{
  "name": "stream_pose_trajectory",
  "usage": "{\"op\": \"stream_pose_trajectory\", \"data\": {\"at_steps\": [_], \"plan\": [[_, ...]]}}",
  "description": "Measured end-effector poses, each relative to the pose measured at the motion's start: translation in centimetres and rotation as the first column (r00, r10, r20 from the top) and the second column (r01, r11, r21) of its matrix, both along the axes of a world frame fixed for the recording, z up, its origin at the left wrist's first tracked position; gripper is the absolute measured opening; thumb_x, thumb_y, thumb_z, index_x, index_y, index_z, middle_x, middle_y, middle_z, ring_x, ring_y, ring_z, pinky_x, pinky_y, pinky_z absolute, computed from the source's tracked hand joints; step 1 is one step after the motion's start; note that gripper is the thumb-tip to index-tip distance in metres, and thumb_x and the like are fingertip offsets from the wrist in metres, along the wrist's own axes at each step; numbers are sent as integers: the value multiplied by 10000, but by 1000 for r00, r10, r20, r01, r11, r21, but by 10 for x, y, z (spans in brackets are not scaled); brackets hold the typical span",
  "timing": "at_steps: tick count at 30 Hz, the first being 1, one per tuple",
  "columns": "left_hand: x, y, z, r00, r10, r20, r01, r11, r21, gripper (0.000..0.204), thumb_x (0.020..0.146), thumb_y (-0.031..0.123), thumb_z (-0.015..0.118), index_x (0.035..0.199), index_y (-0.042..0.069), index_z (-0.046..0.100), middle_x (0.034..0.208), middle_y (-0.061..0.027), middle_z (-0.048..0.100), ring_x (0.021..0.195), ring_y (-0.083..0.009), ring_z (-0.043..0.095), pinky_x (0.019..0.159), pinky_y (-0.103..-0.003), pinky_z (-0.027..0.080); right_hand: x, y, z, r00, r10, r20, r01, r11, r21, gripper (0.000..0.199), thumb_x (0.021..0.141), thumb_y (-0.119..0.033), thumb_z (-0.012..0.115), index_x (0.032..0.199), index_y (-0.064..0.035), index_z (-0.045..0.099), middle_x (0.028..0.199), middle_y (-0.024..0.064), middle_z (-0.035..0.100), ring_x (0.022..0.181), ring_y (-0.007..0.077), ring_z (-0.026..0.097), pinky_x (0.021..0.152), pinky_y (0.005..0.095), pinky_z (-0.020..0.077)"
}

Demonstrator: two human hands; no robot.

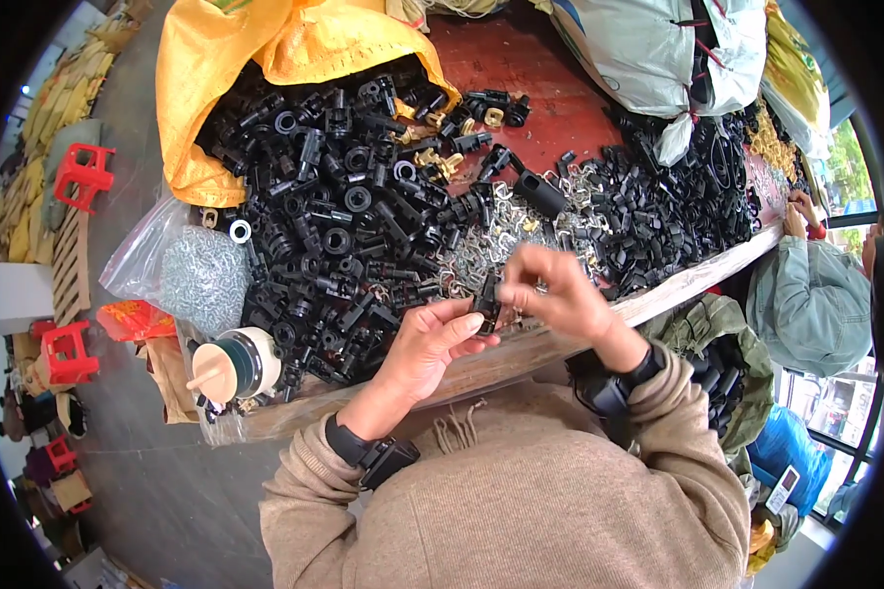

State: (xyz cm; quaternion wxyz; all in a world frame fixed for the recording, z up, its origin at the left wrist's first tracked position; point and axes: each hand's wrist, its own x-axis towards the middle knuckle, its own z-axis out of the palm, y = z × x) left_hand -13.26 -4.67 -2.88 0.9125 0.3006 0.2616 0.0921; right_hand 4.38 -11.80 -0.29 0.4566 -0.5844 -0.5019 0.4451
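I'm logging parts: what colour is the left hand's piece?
The piece is black, shown best in the head view.

Your right hand (560, 297) motion-blurred above the near edge of the table (521, 64), its grip unclear, black part (486, 302) partly covered by your left hand (424, 346), silver pieces (506, 221) too small to tell singly, yellow sack (194, 74) cropped at top.

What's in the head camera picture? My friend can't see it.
A person's bare left hand holds a small black plastic-looking part, the blurred right hand close beside it. Beyond them, a red tabletop carries heaped black tubular parts and shiny silvery metal pieces, with an open yellow sack behind.
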Motion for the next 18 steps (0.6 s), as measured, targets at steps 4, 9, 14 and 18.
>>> {"op": "stream_pose_trajectory", "data": {"at_steps": [4,9,14,18], "plan": [[-6,-1,-4,998,62,-10,-62,998,7,257,775,136,568,995,5,543,889,-97,595,749,-151,587,650,-214,477,29,75,-5,833,-95,545,-132,923,362,132,692,-60,586,786,-37,497,703,96,493,599,245,506,529,302,407],[-7,-3,-3,995,102,-9,-102,995,-9,253,781,126,555,1003,6,537,908,-120,589,752,-164,589,642,-223,489,40,129,-41,436,-27,900,-167,980,110,169,694,-141,568,838,-66,522,830,104,515,701,303,542,584,397,432],[-8,-1,4,993,115,-6,-115,993,-4,223,782,139,566,962,7,559,887,-76,596,735,-135,582,635,-204,468,49,116,-43,434,-13,901,-168,981,95,220,709,-118,551,917,-68,497,823,111,509,719,309,516,612,369,429],[-8,0,-2,983,183,17,-182,983,-32,213,787,132,556,959,7,555,905,-84,592,763,-141,582,640,-207,471,48,88,-34,621,-162,767,-125,945,301,204,734,-101,538,924,-51,485,814,84,529,715,236,541,611,310,441]]}}
